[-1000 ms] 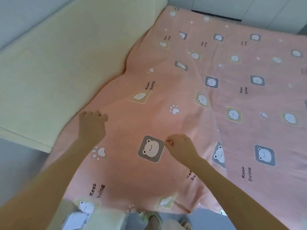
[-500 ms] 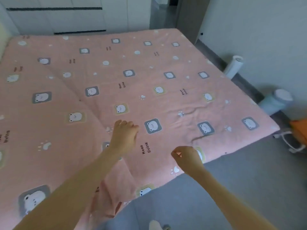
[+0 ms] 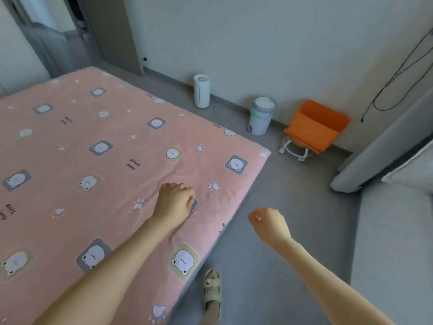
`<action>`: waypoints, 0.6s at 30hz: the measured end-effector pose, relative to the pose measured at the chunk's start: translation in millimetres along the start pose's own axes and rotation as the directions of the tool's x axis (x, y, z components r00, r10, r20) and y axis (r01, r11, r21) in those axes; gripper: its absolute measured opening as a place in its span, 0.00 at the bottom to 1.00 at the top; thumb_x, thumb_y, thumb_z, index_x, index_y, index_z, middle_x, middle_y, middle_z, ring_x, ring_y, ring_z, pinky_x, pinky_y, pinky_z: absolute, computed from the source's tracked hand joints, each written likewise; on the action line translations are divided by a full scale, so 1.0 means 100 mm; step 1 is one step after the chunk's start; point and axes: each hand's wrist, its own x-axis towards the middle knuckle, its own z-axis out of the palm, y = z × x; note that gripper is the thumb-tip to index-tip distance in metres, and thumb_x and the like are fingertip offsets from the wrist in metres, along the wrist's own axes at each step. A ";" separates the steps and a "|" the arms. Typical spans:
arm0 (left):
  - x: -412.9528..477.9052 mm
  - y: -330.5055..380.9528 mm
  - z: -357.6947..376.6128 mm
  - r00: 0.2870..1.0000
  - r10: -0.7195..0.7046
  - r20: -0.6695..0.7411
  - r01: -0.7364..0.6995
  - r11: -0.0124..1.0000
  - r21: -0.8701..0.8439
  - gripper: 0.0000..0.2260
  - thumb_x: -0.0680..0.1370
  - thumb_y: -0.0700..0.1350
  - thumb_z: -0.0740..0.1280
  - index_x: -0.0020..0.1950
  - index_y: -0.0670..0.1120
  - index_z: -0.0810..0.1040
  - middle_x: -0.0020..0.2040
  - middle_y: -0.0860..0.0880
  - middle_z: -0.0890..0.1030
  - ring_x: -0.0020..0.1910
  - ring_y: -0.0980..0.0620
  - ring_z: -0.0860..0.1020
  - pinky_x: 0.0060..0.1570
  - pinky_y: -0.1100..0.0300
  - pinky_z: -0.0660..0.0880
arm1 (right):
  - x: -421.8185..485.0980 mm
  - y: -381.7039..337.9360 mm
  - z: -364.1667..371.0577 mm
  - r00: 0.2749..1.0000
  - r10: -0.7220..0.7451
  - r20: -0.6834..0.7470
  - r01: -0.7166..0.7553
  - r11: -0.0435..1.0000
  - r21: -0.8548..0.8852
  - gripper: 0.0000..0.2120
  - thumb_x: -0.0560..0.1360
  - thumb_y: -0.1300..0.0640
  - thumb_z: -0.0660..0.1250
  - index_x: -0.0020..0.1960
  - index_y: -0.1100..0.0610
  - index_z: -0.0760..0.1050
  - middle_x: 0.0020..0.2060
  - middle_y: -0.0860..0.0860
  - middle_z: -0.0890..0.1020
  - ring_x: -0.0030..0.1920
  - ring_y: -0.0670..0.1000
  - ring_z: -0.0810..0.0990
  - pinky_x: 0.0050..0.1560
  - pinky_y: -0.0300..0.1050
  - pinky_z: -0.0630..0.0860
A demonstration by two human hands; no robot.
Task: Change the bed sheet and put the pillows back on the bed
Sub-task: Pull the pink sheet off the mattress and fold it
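A pink bed sheet point(image 3: 98, 188) printed with bears and paw marks lies spread over the bed, reaching its right edge and near corner point(image 3: 264, 153). My left hand point(image 3: 174, 202) is over the sheet close to that edge, fingers curled into a fist; no fabric shows between them. My right hand point(image 3: 269, 225) hangs over the grey floor beside the bed, also curled with the thumb against the fingers and holding nothing. No pillow is in view.
Along the wall stand a white cylinder point(image 3: 202, 90), a pale lidded bin point(image 3: 260, 116) and an orange chair on castors point(image 3: 314, 127). A grey sofa point(image 3: 393, 242) fills the right side. My sandalled foot point(image 3: 212, 289) is on the floor strip between bed and sofa.
My view has swung from the headboard end rightward to the bed's foot corner. Both hands moved along the bed with it, staying curled; the right hand now hangs off the bed.
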 end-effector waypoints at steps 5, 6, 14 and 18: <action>1.22 0.00 0.48 0.997 0.062 0.047 -0.058 0.995 -0.077 0.11 0.60 0.35 0.75 0.31 0.49 0.78 0.28 0.52 0.77 0.25 0.47 0.75 0.32 0.60 0.70 | 0.95 0.40 -0.19 0.982 0.189 -0.013 -0.187 0.978 0.095 0.19 0.77 0.56 0.59 0.30 0.56 0.58 0.26 0.52 0.63 0.35 0.57 0.62 0.32 0.46 0.60; 1.51 0.00 0.58 0.996 0.070 0.050 -0.065 0.993 -0.099 0.11 0.60 0.35 0.75 0.32 0.48 0.78 0.28 0.52 0.78 0.25 0.46 0.75 0.32 0.60 0.70 | 1.18 0.48 -0.24 0.972 0.233 -0.009 -0.230 0.966 0.122 0.18 0.77 0.56 0.59 0.30 0.57 0.59 0.26 0.52 0.65 0.35 0.56 0.62 0.31 0.45 0.60; 3.21 0.04 1.40 0.969 0.149 0.196 -0.110 0.974 -0.199 0.10 0.61 0.34 0.74 0.33 0.47 0.78 0.29 0.50 0.78 0.26 0.45 0.76 0.29 0.57 0.71 | 2.80 1.09 -0.32 0.840 0.531 0.108 -0.530 0.763 0.370 0.13 0.72 0.58 0.59 0.42 0.69 0.73 0.30 0.54 0.72 0.32 0.51 0.66 0.35 0.43 0.66; 3.74 0.08 1.83 0.965 0.133 0.227 -0.079 0.970 -0.231 0.07 0.64 0.35 0.74 0.35 0.45 0.80 0.32 0.48 0.80 0.28 0.43 0.77 0.33 0.57 0.72 | 3.41 1.31 -0.22 0.803 0.562 0.200 -0.586 0.679 0.442 0.11 0.72 0.60 0.58 0.39 0.68 0.74 0.31 0.53 0.74 0.33 0.52 0.68 0.37 0.44 0.69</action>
